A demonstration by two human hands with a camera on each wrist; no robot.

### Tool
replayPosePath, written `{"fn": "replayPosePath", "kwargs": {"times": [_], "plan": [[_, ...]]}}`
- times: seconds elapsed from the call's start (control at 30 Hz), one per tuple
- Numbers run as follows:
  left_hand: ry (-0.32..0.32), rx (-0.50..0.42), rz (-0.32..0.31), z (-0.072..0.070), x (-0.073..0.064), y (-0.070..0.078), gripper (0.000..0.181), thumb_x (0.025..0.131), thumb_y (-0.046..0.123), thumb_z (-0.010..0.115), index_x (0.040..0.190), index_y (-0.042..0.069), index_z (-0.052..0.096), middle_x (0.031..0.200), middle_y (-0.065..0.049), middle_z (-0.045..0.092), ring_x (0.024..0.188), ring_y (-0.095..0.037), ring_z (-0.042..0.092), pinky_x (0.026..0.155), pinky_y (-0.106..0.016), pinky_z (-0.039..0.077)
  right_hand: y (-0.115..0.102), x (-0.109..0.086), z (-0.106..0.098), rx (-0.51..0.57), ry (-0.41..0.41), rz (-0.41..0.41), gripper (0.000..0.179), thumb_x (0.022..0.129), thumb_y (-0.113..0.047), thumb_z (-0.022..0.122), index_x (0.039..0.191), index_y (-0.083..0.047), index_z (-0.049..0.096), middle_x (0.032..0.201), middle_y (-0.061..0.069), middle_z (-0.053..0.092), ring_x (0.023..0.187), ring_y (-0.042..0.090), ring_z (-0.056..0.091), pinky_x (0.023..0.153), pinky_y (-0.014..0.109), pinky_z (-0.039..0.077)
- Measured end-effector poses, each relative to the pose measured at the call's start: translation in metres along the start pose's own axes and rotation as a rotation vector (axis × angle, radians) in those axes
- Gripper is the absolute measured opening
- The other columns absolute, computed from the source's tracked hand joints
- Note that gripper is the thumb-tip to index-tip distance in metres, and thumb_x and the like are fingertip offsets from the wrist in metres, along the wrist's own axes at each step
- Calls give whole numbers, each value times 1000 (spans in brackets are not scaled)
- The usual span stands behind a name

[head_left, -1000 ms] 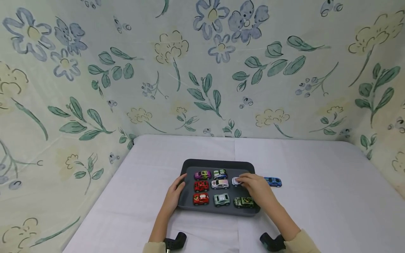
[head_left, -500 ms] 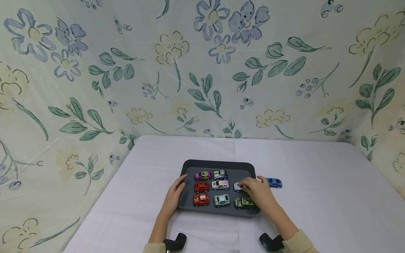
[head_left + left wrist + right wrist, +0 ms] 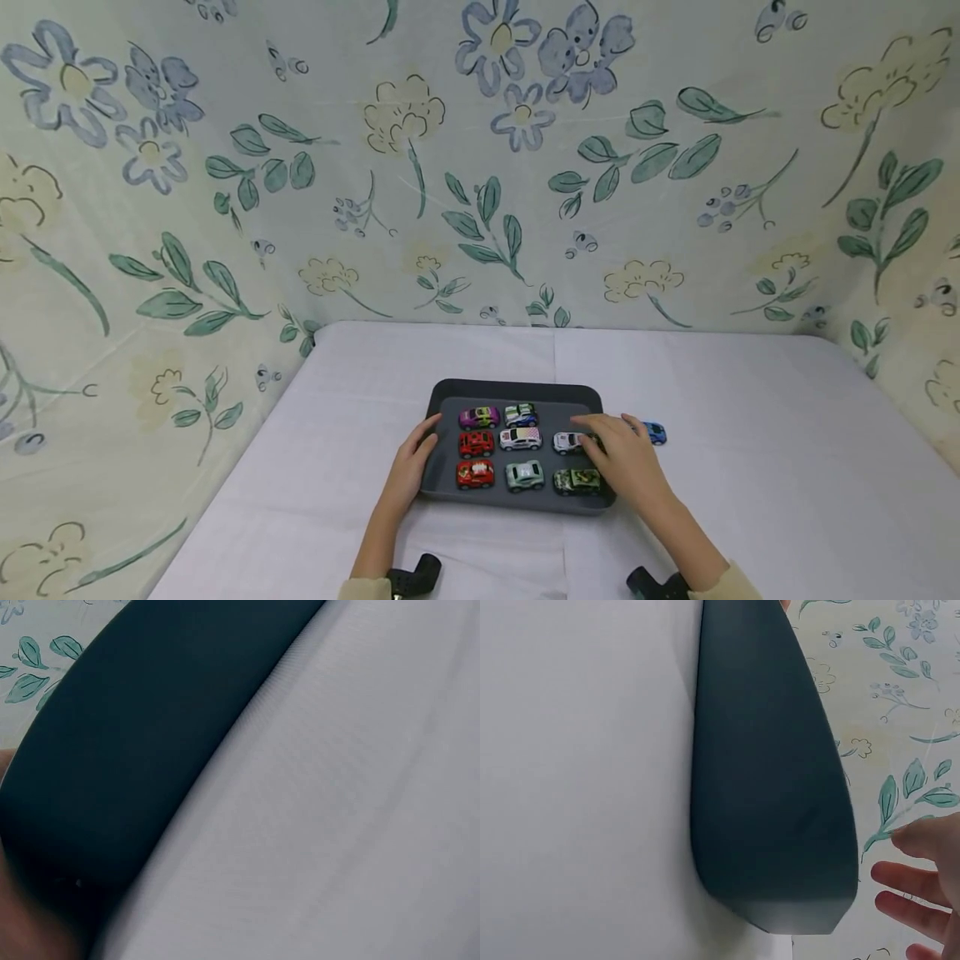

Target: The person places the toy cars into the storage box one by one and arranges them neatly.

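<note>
A dark grey tray (image 3: 517, 497) lies on the white-covered table with several small toy cars in it. My left hand (image 3: 408, 467) holds its left side, with thumb and a finger over the rim; its other fingers are hidden. Over the right side of the tray is my right hand (image 3: 630, 460), fingers parted, beside a white toy car (image 3: 567, 442) partly covered by the hand. In the right wrist view its fingers (image 3: 911, 885) are apart and hold nothing. A camouflage-patterned toy car (image 3: 576, 481) sits in the front right corner. A blue toy car (image 3: 656, 432) lies outside, right of the tray.
In the tray's left and middle are a purple car (image 3: 478, 417), two red cars (image 3: 476, 443), a pale green car (image 3: 524, 476) and others. White cloth (image 3: 765, 450) covers the table. A floral curtain (image 3: 480, 167) hangs behind it.
My right hand has let go of the white car and its fingers have spread. The car stands slightly further right than a second ago. My left hand stays in place.
</note>
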State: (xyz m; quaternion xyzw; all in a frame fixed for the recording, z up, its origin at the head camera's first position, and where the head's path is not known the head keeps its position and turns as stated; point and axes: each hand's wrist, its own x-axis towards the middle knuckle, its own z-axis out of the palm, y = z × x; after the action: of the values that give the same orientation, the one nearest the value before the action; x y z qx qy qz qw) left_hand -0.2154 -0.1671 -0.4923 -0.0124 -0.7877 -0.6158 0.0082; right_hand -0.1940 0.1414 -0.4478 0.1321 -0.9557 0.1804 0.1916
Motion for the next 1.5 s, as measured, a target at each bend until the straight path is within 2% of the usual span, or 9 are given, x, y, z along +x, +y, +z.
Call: {"fn": "replayPosePath", "kwargs": {"times": [0.17, 0.33, 0.53, 0.67, 0.77, 0.9, 1.0, 1.23, 1.5], "plan": [[1, -15, -2, 0, -1, 0, 39, 96, 24, 43, 134, 15, 45, 146, -12, 34, 138, -33, 23, 111, -54, 17, 6, -9, -12, 23, 127, 8, 28, 82, -15, 64, 111, -15, 63, 107, 7, 67, 102, 28, 59, 96, 53, 35], [-1, -19, -11, -1, 1, -3, 39, 96, 24, 43, 134, 17, 46, 145, -10, 35, 138, -31, 24, 112, -52, 16, 25, -16, -20, 70, 246, 3, 27, 80, -9, 65, 107, -13, 64, 103, 10, 67, 98, 30, 59, 90, 53, 36], [-5, -21, -11, -2, 2, -4, 38, 96, 23, 43, 134, 17, 46, 146, -10, 35, 138, -31, 23, 113, -52, 16, 57, -26, -26, 59, 271, 15, 31, 77, -3, 67, 107, -5, 62, 108, 16, 63, 100, 36, 55, 85, 57, 37], [4, -12, -6, -1, 1, -2, 39, 96, 22, 43, 134, 15, 46, 145, -11, 35, 137, -32, 24, 112, -53, 17, 77, -30, -24, 28, 219, -15, 38, 75, -4, 69, 112, -2, 60, 115, 20, 58, 104, 40, 53, 83, 57, 40], [13, -10, -4, -1, 1, -1, 39, 96, 22, 43, 133, 14, 47, 145, -11, 36, 137, -32, 25, 112, -53, 18, 88, -30, -21, 21, 121, -1, 43, 77, -7, 68, 119, -2, 56, 124, 22, 51, 110, 43, 48, 87, 58, 40], [10, -22, -10, -1, 1, 0, 38, 96, 22, 43, 133, 15, 47, 145, -10, 35, 138, -31, 24, 112, -51, 17, 96, -29, -17, 65, -36, 52, 48, 82, -11, 64, 127, -4, 49, 134, 23, 41, 118, 45, 39, 94, 61, 34], [6, -22, -6, 0, 1, 1, 38, 96, 22, 43, 133, 15, 46, 145, -10, 35, 138, -31, 24, 112, -52, 17, 99, -28, -14, 103, -98, 66, 50, 83, -13, 63, 130, -4, 47, 137, 24, 39, 122, 46, 36, 97, 61, 31], [1, -22, -4, -1, 2, 0, 38, 96, 22, 43, 134, 16, 46, 145, -10, 35, 138, -31, 24, 112, -52, 17, 103, -25, -6, 118, -175, 88, 44, 84, -14, 62, 126, -3, 52, 135, 24, 43, 124, 46, 35, 98, 60, 29], [0, -20, -1, -3, 2, -1, 39, 96, 23, 43, 134, 14, 46, 145, -13, 34, 138, -33, 23, 112, -53, 17, 104, -16, 6, 186, -136, 120, 31, 83, -5, 61, 113, 0, 57, 129, 23, 50, 119, 44, 43, 97, 56, 35]]}}
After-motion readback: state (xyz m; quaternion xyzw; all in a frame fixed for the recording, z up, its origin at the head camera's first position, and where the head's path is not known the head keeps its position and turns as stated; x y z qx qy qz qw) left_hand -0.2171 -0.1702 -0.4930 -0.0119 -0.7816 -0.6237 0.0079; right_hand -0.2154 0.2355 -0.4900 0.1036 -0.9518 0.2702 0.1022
